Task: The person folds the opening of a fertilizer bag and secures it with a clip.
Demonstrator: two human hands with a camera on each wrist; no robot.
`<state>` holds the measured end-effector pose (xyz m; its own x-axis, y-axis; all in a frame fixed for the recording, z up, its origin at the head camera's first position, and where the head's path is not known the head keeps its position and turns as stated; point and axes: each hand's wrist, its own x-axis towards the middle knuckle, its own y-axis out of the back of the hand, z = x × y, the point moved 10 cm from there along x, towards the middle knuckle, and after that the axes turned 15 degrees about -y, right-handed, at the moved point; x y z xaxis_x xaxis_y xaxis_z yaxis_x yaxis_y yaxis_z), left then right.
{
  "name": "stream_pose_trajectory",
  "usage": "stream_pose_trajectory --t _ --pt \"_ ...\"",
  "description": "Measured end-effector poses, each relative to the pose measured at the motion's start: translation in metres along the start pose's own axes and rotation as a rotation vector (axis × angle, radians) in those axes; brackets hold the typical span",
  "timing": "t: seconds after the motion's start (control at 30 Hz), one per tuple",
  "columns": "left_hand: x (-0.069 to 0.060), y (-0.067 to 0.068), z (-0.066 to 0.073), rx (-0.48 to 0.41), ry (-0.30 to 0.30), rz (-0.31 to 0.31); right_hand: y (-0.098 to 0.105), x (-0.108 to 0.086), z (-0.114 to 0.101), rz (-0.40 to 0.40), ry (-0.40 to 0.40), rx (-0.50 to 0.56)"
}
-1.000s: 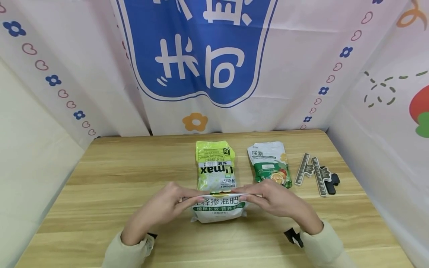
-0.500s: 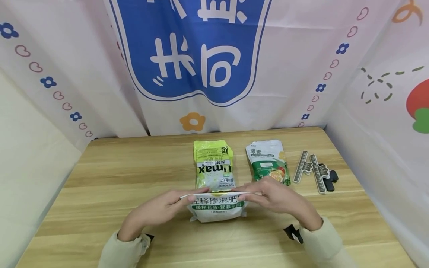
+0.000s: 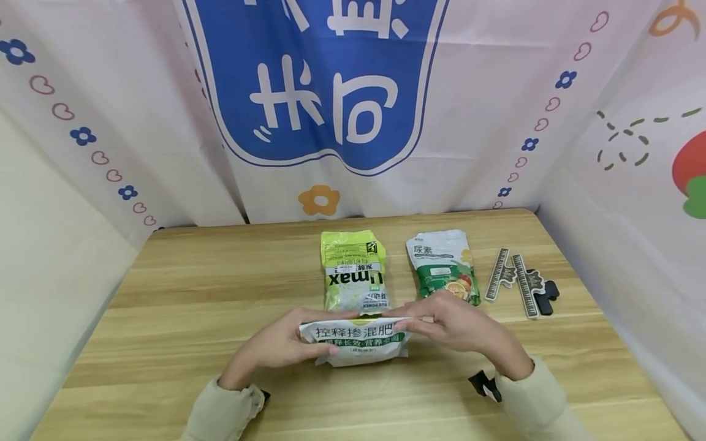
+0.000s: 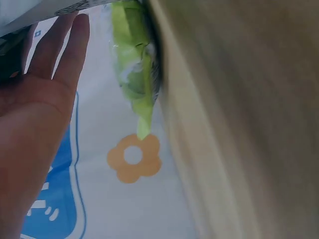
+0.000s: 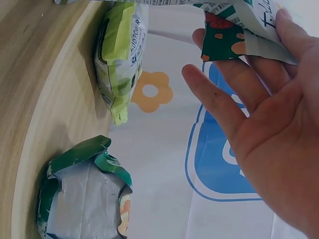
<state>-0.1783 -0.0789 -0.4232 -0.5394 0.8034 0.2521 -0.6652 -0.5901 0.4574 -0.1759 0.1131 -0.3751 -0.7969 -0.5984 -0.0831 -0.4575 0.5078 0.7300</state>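
A white fertilizer bag with a green band stands near the middle of the table, its top edge folded over. My left hand holds the bag's left end, thumb flat on the front and fingers behind the top. At the right end, my right hand pinches the folded edge between thumb and fingers. The right wrist view shows the bag's green and red flap between that thumb and the fingers. In the left wrist view only part of the bag shows, above the left hand's fingers.
Behind the held bag lies a yellow-green fertilizer bag. A white and green fertilizer bag is to its right. Farther right are a ruler-like clip, another such clip and a black clip. A printed curtain hangs behind the table.
My left thumb has moved from the folded top edge down onto the bag's front. More of the front print shows. My right hand keeps its pinch in nearly the same place.
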Motion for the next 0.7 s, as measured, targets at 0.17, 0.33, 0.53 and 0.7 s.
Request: stream_pose_trajectory --t 0.17,0.33,0.53,0.7 --pt "0.002 -0.004 -0.002 -0.032 -0.027 -0.002 0.0 -0.001 0.0 0.004 0.017 -0.002" --pt "0.003 -0.005 0.0 -0.031 -0.045 -0.003 0.002 -0.003 0.0 0.008 0.001 0.002" --pt "0.003 -0.004 -0.001 -0.011 -0.014 0.001 0.009 -0.007 0.0 0.039 -0.017 -0.007" --pt "0.002 -0.005 -0.003 -0.029 0.01 0.005 0.017 -0.011 -0.001 0.072 -0.005 -0.019"
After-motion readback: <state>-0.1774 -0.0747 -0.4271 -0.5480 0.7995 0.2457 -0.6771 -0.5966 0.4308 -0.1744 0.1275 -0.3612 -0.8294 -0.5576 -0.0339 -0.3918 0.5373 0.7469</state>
